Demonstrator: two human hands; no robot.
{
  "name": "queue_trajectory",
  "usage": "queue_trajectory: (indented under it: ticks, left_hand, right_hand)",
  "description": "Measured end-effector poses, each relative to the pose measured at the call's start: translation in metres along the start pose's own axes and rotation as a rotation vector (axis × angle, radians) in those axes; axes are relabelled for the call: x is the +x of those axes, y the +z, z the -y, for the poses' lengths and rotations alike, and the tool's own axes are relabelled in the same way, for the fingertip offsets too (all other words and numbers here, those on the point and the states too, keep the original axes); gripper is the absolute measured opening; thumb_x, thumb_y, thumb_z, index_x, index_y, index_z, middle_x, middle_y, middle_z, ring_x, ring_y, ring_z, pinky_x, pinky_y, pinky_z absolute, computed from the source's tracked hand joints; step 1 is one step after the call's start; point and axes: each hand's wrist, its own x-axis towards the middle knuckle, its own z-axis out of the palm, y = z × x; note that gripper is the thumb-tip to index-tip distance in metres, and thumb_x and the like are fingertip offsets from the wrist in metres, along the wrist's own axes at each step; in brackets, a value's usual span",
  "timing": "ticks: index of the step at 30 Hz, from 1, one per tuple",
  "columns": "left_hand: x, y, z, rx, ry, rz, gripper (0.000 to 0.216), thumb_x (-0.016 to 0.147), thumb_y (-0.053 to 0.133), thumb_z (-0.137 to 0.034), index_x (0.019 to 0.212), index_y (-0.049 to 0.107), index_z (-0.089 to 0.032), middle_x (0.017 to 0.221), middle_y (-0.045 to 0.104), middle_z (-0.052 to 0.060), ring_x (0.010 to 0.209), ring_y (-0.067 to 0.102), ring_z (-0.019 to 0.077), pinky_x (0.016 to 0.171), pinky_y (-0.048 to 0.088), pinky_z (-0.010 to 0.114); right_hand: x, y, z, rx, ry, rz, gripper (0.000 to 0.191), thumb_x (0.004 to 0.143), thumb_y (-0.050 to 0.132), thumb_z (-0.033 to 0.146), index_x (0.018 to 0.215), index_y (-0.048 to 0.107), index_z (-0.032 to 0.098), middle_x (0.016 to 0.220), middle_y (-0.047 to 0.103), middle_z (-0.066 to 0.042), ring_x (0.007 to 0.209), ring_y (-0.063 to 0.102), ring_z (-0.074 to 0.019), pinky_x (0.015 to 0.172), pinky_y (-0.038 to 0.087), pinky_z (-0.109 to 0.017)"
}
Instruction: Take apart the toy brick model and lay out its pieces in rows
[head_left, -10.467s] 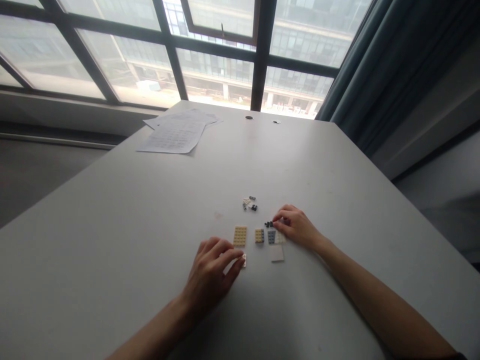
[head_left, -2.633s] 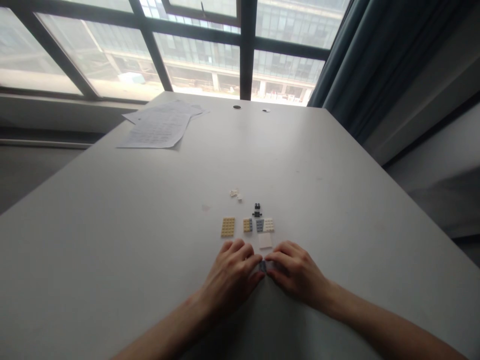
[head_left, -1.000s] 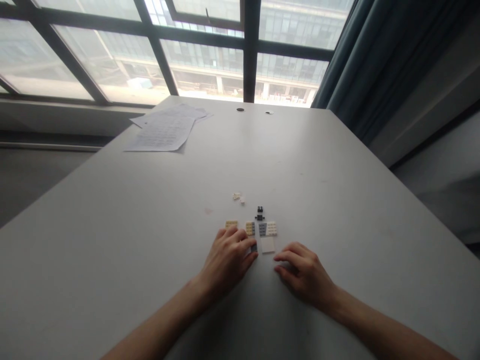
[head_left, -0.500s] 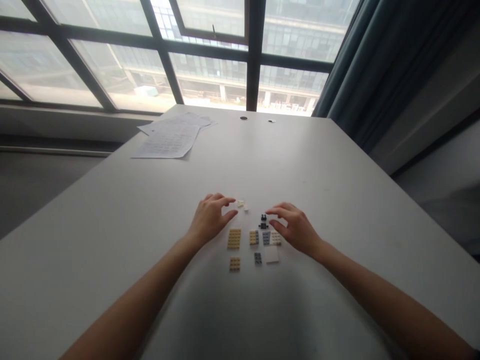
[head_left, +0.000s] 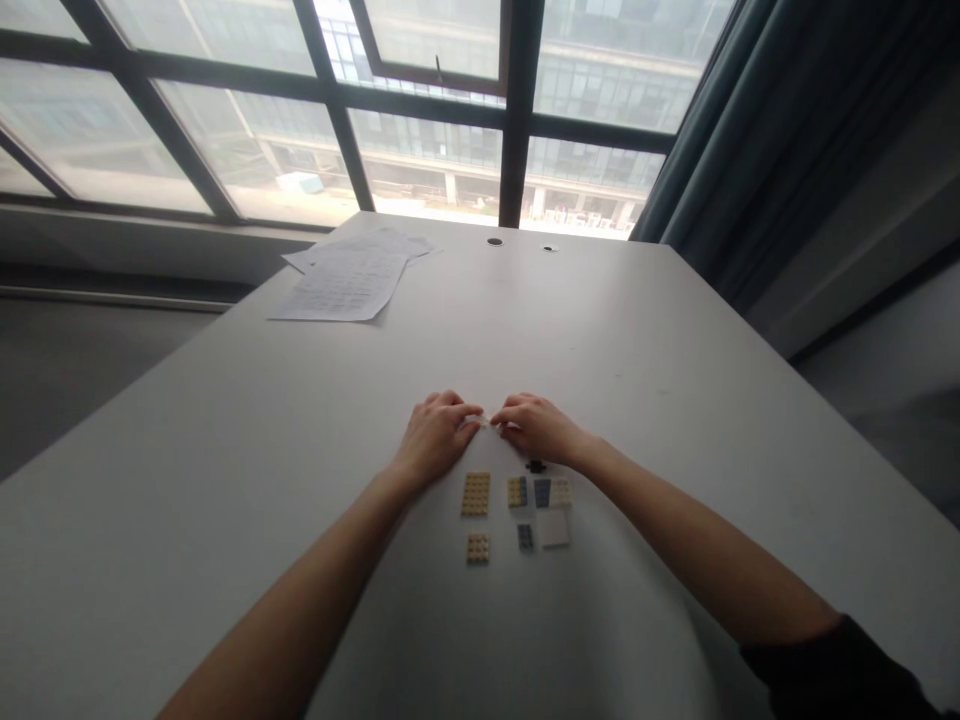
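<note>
On the white table, my left hand point(head_left: 439, 432) has its thumb and index finger closed at several small white building bricks point(head_left: 485, 421). From the other side, my right hand point(head_left: 538, 428) pinches at the same bricks, and its fingers partly cover them. Below my left hand lie a larger tan studded plate point(head_left: 476, 494) and a smaller tan plate point(head_left: 478, 548). Just under my right wrist is a black piece point(head_left: 535, 467), partly hidden. Nearby sit a tan and grey plate point(head_left: 517, 492), a grey wedge plate point(head_left: 541, 493) and a white studded plate point(head_left: 560, 492).
Closer to me are a small dark grey plate point(head_left: 525, 538) and a smooth white square piece point(head_left: 554, 528). Printed papers point(head_left: 341, 285) lie at the table's far left. Two round holes pierce the far edge, before a window; a dark curtain point(head_left: 742, 150) hangs right.
My right hand has moved left from beside the black pieces to the white bricks. My left fingers have closed in on them too. The view has shifted slightly.
</note>
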Motion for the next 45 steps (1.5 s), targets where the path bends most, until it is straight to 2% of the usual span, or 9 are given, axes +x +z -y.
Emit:
queue_trajectory:
  ticks: [3,7,10,12,15,18,25,37,45]
  left_hand:
    - [-0.002,-0.001,0.0,-0.001,-0.009,-0.002,0.029,0.085,0.051,-0.031,0.107,0.069,-0.029,0.097,0.065,0.003,0.097,0.055,0.0228,0.087,0.042,0.036]
    - [-0.004,0.001,-0.005,0.007,-0.057,-0.035,0.031,0.084,0.054,-0.043,0.104,0.069,-0.025,0.099,0.064,0.005,0.1,0.054,0.0257,0.088,0.041,0.039]
    - [-0.004,0.002,-0.01,0.024,-0.088,-0.049,0.031,0.08,0.058,-0.047,0.098,0.07,-0.025,0.098,0.064,0.006,0.1,0.054,0.027,0.087,0.041,0.04]
    - [-0.004,0.003,-0.01,0.021,-0.088,-0.051,0.028,0.081,0.058,-0.044,0.096,0.07,-0.025,0.098,0.064,0.005,0.1,0.054,0.0266,0.087,0.041,0.04]
    - [-0.004,0.004,-0.009,-0.005,-0.077,-0.061,0.025,0.082,0.056,-0.042,0.094,0.07,-0.025,0.096,0.065,0.005,0.098,0.054,0.0258,0.086,0.041,0.04]
    - [-0.004,0.005,-0.006,-0.026,-0.067,-0.069,0.024,0.082,0.056,-0.04,0.094,0.07,-0.025,0.096,0.065,0.004,0.097,0.054,0.0251,0.086,0.041,0.039]
    - [-0.007,0.005,-0.005,-0.048,-0.064,-0.08,0.024,0.082,0.057,-0.04,0.095,0.07,-0.025,0.096,0.065,0.004,0.097,0.055,0.0245,0.086,0.041,0.039]
    - [-0.007,0.008,-0.001,-0.045,-0.022,-0.067,0.024,0.085,0.054,-0.039,0.097,0.069,-0.025,0.102,0.065,0.004,0.102,0.053,0.0254,0.09,0.039,0.041]
    - [-0.007,0.01,0.002,-0.043,-0.006,-0.082,0.026,0.086,0.053,-0.04,0.098,0.069,-0.023,0.103,0.065,0.006,0.101,0.053,0.0251,0.091,0.04,0.04]
  right_hand:
    - [0.002,0.0,0.001,-0.001,0.025,-0.005,0.018,0.088,0.057,0.014,0.1,0.071,0.017,0.097,0.066,-0.009,0.094,0.059,-0.0185,0.087,0.042,-0.029]
    - [-0.011,-0.01,0.001,0.04,0.07,-0.081,0.015,0.088,0.058,0.014,0.097,0.07,0.017,0.097,0.065,-0.008,0.094,0.059,-0.0175,0.086,0.042,-0.029]
    - [-0.039,-0.022,-0.003,0.121,0.125,-0.172,0.012,0.087,0.06,0.015,0.095,0.069,0.018,0.094,0.064,-0.005,0.087,0.059,-0.0156,0.082,0.044,-0.028]
    - [-0.063,-0.027,-0.008,0.151,0.178,-0.178,0.01,0.087,0.06,0.017,0.093,0.068,0.018,0.091,0.064,-0.004,0.082,0.059,-0.015,0.078,0.045,-0.028]
    - [-0.093,-0.024,-0.014,0.176,0.25,-0.158,0.009,0.086,0.061,0.015,0.089,0.068,0.018,0.089,0.063,-0.004,0.077,0.059,-0.0143,0.074,0.046,-0.028]
    - [-0.107,-0.015,-0.014,0.215,0.262,-0.176,0.009,0.085,0.06,0.014,0.088,0.067,0.018,0.089,0.062,-0.003,0.075,0.058,-0.0132,0.073,0.046,-0.027]
    - [-0.103,-0.006,-0.011,0.324,0.281,-0.195,0.007,0.082,0.062,0.012,0.083,0.066,0.018,0.083,0.06,0.0,0.067,0.055,-0.0101,0.068,0.044,-0.024]
    - [-0.111,-0.004,-0.008,0.425,0.291,-0.2,0.013,0.084,0.062,0.02,0.094,0.07,0.018,0.085,0.062,-0.002,0.066,0.055,-0.0109,0.064,0.045,-0.024]
    - [-0.109,-0.001,-0.012,0.472,0.263,-0.208,0.013,0.082,0.061,0.016,0.091,0.07,0.019,0.083,0.064,-0.002,0.065,0.055,-0.0108,0.063,0.044,-0.023]
